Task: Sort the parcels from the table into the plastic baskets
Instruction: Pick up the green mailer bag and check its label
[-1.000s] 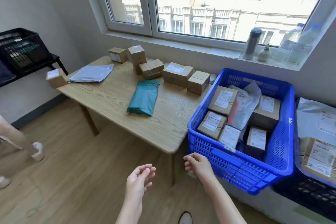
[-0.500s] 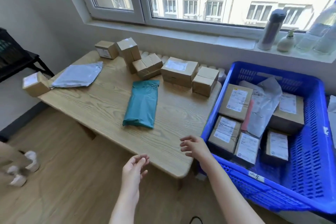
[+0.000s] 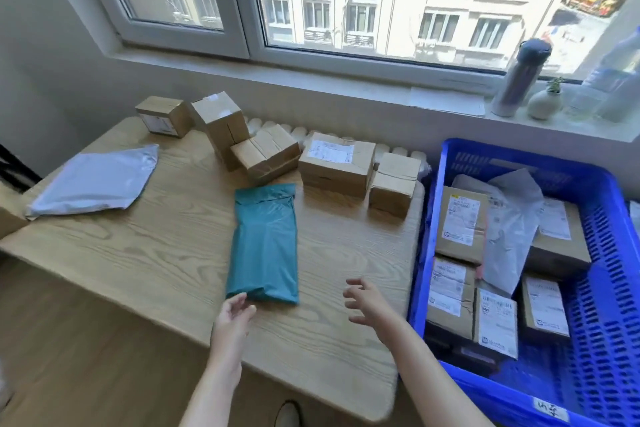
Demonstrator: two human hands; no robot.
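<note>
A teal mailer bag [image 3: 265, 241] lies lengthwise in the middle of the wooden table [image 3: 145, 253]. My left hand [image 3: 235, 319] is open at the bag's near left corner, fingertips touching or just short of it. My right hand [image 3: 369, 302] hovers open over the table to the bag's right, fingers spread, holding nothing. A grey mailer bag [image 3: 93, 180] lies at the table's left. Several cardboard boxes [image 3: 336, 163] stand along the far edge. The blue plastic basket [image 3: 609, 253] at the right holds several labelled boxes and a clear bag.
A window sill behind the table carries a flask [image 3: 519, 76], a small vase [image 3: 545, 102] and clear bottles. A radiator runs behind the boxes. Another cardboard box [image 3: 8, 222] shows at the left edge. Wooden floor lies below the table's near edge.
The view has moved closer to the table. Both hands have reached forward over it: the left to the teal bag's near corner, the right to the bag's right side.
</note>
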